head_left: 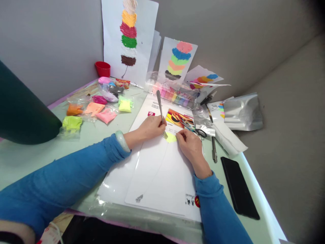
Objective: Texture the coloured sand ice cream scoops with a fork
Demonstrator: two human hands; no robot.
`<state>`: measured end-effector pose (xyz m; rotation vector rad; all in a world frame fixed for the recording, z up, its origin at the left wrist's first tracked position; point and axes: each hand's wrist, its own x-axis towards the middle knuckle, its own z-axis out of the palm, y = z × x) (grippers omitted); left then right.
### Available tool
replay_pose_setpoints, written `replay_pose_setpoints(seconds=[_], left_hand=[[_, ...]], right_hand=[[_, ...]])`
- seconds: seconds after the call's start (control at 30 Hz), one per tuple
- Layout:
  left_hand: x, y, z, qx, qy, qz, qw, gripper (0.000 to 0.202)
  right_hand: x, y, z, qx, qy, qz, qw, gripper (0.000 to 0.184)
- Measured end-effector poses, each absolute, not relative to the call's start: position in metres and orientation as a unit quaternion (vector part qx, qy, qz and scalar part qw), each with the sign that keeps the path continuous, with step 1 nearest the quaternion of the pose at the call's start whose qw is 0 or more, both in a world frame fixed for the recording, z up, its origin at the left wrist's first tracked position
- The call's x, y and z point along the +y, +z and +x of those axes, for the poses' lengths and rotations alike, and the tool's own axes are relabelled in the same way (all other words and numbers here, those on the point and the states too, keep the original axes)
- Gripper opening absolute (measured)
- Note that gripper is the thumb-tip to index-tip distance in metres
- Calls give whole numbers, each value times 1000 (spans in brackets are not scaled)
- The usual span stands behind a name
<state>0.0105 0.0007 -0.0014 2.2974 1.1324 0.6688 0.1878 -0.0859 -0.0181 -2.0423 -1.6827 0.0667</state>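
Note:
In my left hand is a metal fork, gripped near its middle with the handle upward. Its tines point down at the left edge of a flat yellow clay patch, and whether they touch it I cannot tell. The patch sits near the top of a white sheet of paper, with a thin drawn line running down from it. My right hand rests at the patch's right edge, thumb and fingers pinched together. Anything between those fingertips is too small to make out.
Bagged clay in several colours lies to the left, near a dark green cylinder. Scissors, a pen and a black phone are on the right. Clay pictures lean against the wall behind a clear tray.

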Motion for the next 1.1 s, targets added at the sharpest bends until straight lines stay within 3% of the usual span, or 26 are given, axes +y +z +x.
replay_pose_setpoints(seconds=[1.1], left_hand=[[-2,-3,11,387,252,854,241,23]], right_hand=[[-86,-17,188,-615,24,-752,238,23]])
